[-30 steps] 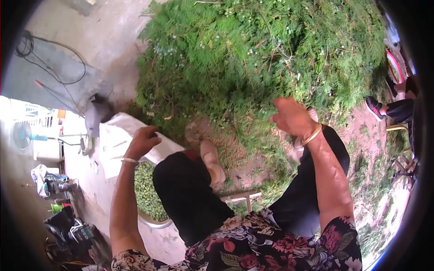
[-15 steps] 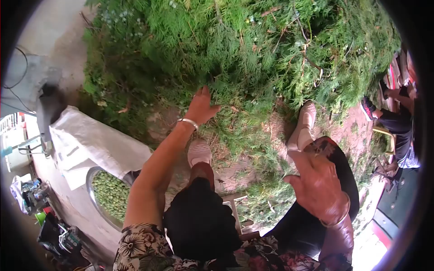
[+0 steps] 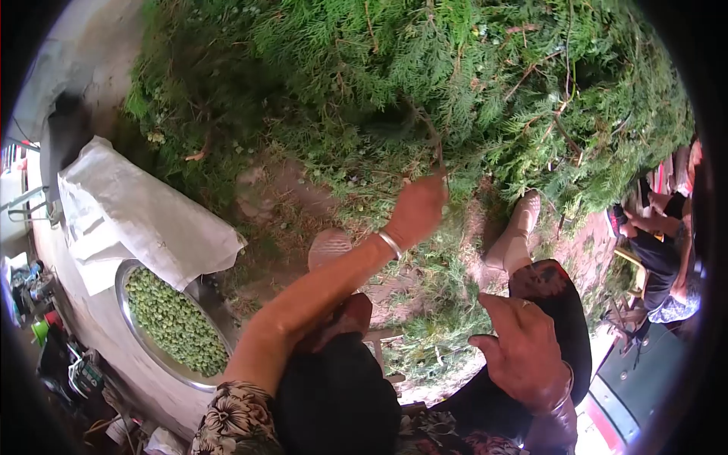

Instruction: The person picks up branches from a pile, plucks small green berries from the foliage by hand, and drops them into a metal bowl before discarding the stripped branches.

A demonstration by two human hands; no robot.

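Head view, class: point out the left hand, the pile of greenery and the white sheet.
Left hand [image 3: 418, 211]: head view, back of the hand.
Pile of greenery [image 3: 455, 83]: head view, middle of its leafy face.
White sheet [image 3: 148, 212]: head view, middle of its surface.

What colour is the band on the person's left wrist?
The band is silvery; it shows best in the head view.

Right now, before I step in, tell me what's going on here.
The left hand looks closed on a brown twig at the near edge of a big heap of green branches. The right hand is open over the right leg, with nothing visible in it. Off to the left, a metal pan holds small green pieces, by a white sheet. Another person is at the far right.
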